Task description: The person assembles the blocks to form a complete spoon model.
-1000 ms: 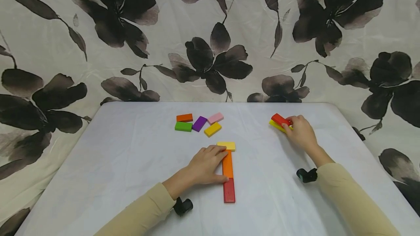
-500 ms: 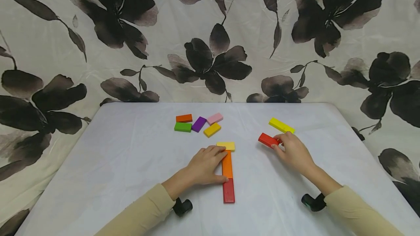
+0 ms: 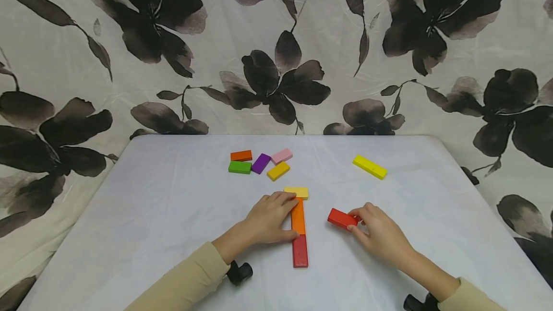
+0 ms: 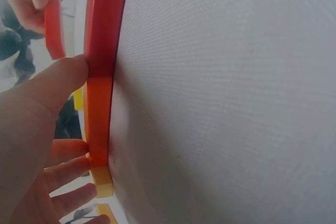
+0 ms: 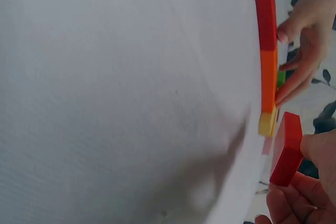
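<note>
A red block [image 3: 340, 219] is pinched between the thumb and fingers of my right hand [image 3: 386, 238], just right of a line of blocks. That line runs away from me: a darker red block [image 3: 300, 253] nearest, then an orange block [image 3: 298, 220], with a pale yellow block [image 3: 299, 192] set crosswise at the far end. My left hand [image 3: 269, 220] lies over its left side, thumb at the red-orange joint and fingertips at the orange block's far end. In the right wrist view the held red block [image 5: 287, 150] is tilted, above the white surface.
Behind the line sits a loose group: an orange-red block [image 3: 241, 156], green block [image 3: 239, 167], purple block [image 3: 261, 163], pink block [image 3: 282, 156] and yellow block [image 3: 278, 171]. A longer bright yellow block [image 3: 369, 166] lies at the back right of the white table [image 3: 164, 224].
My right hand has lifted the red block away from the bright yellow block and carried it left and nearer to me, toward the line. The left hand has stayed in place.
</note>
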The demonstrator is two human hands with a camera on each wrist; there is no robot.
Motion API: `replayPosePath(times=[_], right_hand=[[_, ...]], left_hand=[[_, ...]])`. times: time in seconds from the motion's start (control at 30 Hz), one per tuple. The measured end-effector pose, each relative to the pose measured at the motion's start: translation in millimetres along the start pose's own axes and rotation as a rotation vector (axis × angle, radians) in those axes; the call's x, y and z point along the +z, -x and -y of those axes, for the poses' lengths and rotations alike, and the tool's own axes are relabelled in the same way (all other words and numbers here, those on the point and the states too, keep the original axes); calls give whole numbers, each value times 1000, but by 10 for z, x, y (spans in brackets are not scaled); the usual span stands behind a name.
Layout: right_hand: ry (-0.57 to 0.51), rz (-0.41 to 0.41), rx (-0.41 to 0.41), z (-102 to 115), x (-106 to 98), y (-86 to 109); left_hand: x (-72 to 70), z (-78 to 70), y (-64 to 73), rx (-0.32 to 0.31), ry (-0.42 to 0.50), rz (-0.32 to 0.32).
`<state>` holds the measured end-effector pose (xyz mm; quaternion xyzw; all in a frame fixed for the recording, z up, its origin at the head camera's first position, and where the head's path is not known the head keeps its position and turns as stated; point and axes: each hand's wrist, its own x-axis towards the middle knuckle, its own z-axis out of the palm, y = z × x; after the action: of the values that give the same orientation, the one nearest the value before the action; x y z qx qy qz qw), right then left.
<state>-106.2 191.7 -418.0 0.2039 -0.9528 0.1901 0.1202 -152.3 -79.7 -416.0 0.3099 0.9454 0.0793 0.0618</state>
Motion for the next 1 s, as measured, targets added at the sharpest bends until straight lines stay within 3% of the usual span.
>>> replayPosePath(times=[0.37,0.77,1.0], right_hand=[[-34,55,-49,219,24,283],[-84,100,-114,373,75,444],[-116,237,-89,444,84,488]], left_hand=[[1,-8,11,-3,9,-8],[-6,-13,9,3,7,-12],[-6,-10,11,3,4,-12]])
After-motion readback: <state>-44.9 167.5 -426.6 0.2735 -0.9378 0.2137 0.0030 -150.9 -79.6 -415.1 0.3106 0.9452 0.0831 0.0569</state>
